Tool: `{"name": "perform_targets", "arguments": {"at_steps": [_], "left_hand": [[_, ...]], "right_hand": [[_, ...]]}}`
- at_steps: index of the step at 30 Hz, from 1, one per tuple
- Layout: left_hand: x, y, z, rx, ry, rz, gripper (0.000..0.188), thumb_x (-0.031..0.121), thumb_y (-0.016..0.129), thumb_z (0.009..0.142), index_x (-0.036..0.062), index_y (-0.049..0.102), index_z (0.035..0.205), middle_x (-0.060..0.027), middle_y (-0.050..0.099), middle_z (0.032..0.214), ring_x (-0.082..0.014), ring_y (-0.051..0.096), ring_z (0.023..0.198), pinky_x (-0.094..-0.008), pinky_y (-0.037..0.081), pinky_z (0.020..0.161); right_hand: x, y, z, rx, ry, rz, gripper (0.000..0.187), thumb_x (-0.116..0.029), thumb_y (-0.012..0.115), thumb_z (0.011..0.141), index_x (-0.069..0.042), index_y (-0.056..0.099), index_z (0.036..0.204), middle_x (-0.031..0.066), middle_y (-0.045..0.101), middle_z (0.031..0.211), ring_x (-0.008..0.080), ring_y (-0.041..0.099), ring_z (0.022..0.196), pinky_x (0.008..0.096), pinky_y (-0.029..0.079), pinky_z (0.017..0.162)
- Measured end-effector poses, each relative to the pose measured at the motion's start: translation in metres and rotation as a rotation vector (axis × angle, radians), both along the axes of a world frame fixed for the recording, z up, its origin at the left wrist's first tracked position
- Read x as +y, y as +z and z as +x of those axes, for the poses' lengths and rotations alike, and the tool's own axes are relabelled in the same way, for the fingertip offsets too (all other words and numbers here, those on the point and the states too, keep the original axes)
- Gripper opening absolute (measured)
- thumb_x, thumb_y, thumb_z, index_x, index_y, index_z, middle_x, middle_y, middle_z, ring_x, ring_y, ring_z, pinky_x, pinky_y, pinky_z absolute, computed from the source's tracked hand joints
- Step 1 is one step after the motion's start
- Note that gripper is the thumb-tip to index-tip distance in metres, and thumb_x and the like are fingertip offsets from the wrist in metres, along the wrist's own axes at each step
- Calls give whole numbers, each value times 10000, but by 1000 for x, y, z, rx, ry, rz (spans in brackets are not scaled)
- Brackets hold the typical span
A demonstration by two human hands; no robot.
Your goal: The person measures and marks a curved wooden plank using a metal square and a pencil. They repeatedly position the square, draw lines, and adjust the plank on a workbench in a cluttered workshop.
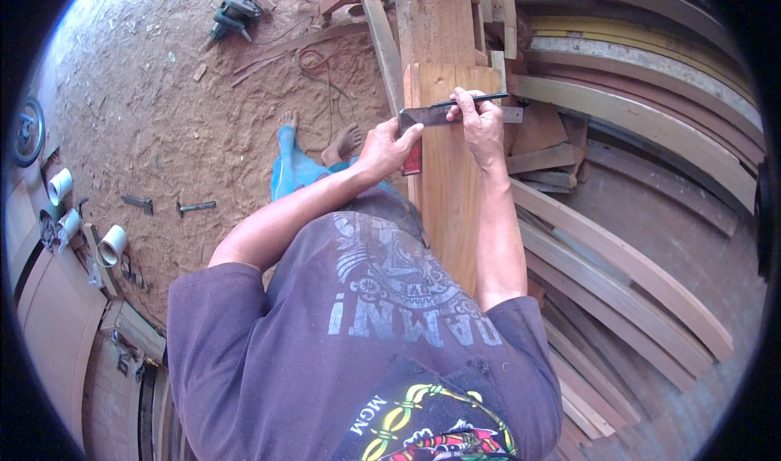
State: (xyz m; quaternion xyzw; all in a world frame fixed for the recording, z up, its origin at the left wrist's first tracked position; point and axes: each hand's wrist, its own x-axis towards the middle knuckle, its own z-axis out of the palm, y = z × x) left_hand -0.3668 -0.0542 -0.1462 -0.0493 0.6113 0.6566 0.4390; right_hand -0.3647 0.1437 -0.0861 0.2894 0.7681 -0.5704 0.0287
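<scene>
A long wooden board (452, 197) lies lengthwise in front of me, its face light brown. Across it rests a try square with a metal blade (512, 115) and a red stock (413, 160) along the board's left edge. My left hand (381, 150) is closed on the corner of the square, thumb on top. In my right hand (482, 129) is a dark pencil (491, 97), pinched between thumb and fingers just above the blade. Whether its tip touches the wood I cannot tell.
To the right, planks (634, 103) lie in long stacks. On the sawdust-covered ground at left are a hammer (198, 206), a dark power tool (236, 14) and white cups (111, 245). A cord (325, 75) trails near my feet.
</scene>
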Motion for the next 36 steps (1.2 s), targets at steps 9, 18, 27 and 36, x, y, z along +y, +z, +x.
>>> {"name": "perform_targets", "arguments": {"at_steps": [9, 18, 27, 36], "left_hand": [[2, -2, -2, -25, 1, 4, 375, 386, 676, 1025, 32, 713, 1144, -28, 702, 830, -85, 631, 642, -284, 537, 498], [15, -8, -10, -70, -73, -165, 473, 503, 721, 967, 40, 749, 1055, -33, 700, 783, -110, 653, 643, -299, 530, 493], [16, -5, -5, -58, -3, -156, 452, 510, 721, 965, 60, 758, 970, -17, 669, 728, -109, 597, 570, -312, 473, 456], [15, 2, -8, -82, 5, -147, 444, 496, 708, 979, 65, 714, 873, 12, 620, 674, -95, 543, 505, -295, 421, 398]], "right_hand": [[1, -1, 0, 5, -13, -30, 249, -235, 666, 1054, -11, 722, 963, 21, 680, 780, 104, 645, 705, 274, 546, 693], [-10, -2, -4, 31, -35, -104, 226, -228, 672, 1052, -27, 728, 963, 1, 679, 766, 78, 641, 686, 235, 523, 658], [61, 4, 12, 4, -25, 170, 287, -275, 662, 1051, -17, 722, 943, 24, 697, 762, 106, 667, 691, 273, 532, 682], [108, 11, 17, 59, -4, 484, 315, -295, 679, 1029, -17, 737, 893, 55, 730, 703, 126, 717, 669, 307, 551, 630]]}}
